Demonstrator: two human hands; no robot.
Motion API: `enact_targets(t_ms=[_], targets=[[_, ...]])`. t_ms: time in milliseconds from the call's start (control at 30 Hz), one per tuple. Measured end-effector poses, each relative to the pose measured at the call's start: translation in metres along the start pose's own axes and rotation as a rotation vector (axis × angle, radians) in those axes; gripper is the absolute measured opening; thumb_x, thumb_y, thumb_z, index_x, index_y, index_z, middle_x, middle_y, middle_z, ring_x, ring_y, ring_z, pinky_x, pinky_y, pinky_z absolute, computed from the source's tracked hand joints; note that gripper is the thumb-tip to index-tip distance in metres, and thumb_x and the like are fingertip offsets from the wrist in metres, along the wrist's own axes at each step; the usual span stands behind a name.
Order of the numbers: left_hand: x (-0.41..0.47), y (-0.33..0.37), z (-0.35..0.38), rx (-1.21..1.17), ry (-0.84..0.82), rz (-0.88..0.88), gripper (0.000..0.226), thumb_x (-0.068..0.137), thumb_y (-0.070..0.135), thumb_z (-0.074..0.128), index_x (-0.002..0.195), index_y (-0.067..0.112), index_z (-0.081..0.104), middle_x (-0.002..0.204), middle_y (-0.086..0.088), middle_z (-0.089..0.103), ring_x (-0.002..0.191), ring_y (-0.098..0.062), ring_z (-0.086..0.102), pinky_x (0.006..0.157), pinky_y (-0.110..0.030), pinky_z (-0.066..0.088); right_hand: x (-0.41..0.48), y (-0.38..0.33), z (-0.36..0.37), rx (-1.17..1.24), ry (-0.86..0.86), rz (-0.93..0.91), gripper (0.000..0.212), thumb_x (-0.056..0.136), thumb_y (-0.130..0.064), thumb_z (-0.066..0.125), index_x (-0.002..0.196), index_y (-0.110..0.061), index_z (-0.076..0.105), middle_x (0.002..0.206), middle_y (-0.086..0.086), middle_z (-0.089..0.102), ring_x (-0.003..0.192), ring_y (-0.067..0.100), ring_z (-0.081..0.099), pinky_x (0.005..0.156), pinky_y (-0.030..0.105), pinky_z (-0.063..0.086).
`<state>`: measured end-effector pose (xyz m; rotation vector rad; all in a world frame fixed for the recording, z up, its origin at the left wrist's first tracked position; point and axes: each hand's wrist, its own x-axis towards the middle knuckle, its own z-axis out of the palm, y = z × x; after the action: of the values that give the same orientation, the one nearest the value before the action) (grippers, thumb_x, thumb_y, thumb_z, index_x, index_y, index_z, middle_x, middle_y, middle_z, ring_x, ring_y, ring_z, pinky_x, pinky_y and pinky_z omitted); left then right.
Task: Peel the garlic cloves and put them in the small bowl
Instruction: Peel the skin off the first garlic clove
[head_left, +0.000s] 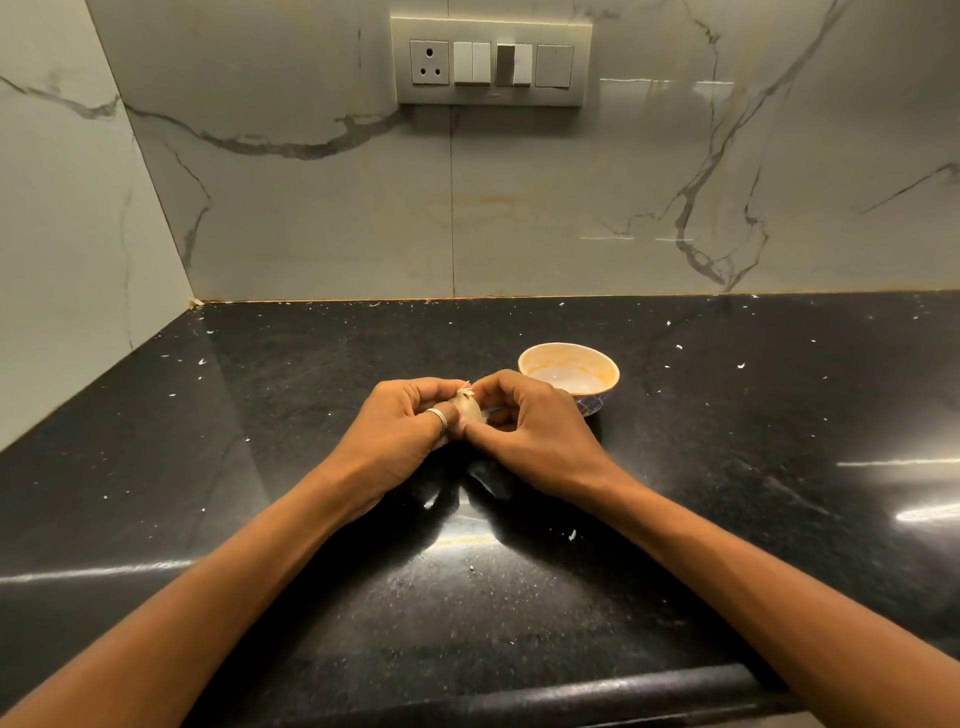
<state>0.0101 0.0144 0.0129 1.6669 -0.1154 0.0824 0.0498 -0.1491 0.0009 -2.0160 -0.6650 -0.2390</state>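
Item: garlic (466, 408), skin mostly on, held above the middle of the black countertop (311, 571), our left hand (402, 431) and right hand (524, 428) both pinching it with curled fingers; small bowl (569, 375) just behind, apparently empty, so peeling barely begun.

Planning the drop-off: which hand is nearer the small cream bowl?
Right. The right hand sits just left of the small cream bowl; the left hand lies farther left, beyond the pale garlic that both pinch.
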Motion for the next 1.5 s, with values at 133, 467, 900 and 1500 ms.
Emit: enact_targets(t_ms=[133, 467, 900, 1500], targets=[[-0.002, 0.002, 0.001, 0.109, -0.029, 0.052, 0.037, 0.097, -0.008, 0.048, 0.111, 0.015, 0.073, 0.1, -0.004, 0.078, 0.098, -0.016, 0.073, 0.087, -0.024, 0.056, 0.0, 0.001, 0.0, -0.032, -0.033, -0.019, 0.034, 0.079, -0.02, 0.085, 0.109, -0.014, 0.069, 0.098, -0.005, 0.074, 0.084, -0.001, 0.069, 0.074, 0.012, 0.053], [-0.004, 0.001, 0.0, 0.442, 0.082, 0.183, 0.037, 0.089, 0.007, 0.061, 0.102, 0.038, 0.078, 0.089, 0.007, 0.079, 0.095, -0.022, 0.073, 0.088, -0.046, 0.057, -0.002, 0.0, -0.001, -0.12, -0.005, -0.077, 0.025, 0.08, -0.021, 0.078, 0.102, -0.015, 0.068, 0.09, -0.007, 0.072, 0.08, 0.004, 0.067, 0.073, 0.024, 0.057], [0.004, -0.011, -0.008, 0.232, -0.044, 0.095, 0.035, 0.084, 0.011, 0.075, 0.118, 0.019, 0.075, 0.109, 0.0, 0.077, 0.108, -0.016, 0.071, 0.104, -0.042, 0.051, -0.002, 0.003, -0.001, -0.141, 0.028, -0.117, 0.019, 0.078, -0.021, 0.082, 0.092, -0.017, 0.069, 0.083, -0.007, 0.071, 0.074, 0.005, 0.067, 0.07, 0.029, 0.056], [0.002, -0.006, -0.005, 0.271, 0.064, 0.079, 0.044, 0.072, 0.027, 0.068, 0.115, 0.02, 0.076, 0.106, 0.006, 0.077, 0.103, -0.008, 0.071, 0.099, -0.039, 0.054, 0.0, 0.007, -0.005, -0.048, -0.035, -0.052, 0.014, 0.087, -0.028, 0.077, 0.096, -0.017, 0.075, 0.084, -0.007, 0.075, 0.078, 0.006, 0.071, 0.075, 0.034, 0.059]])
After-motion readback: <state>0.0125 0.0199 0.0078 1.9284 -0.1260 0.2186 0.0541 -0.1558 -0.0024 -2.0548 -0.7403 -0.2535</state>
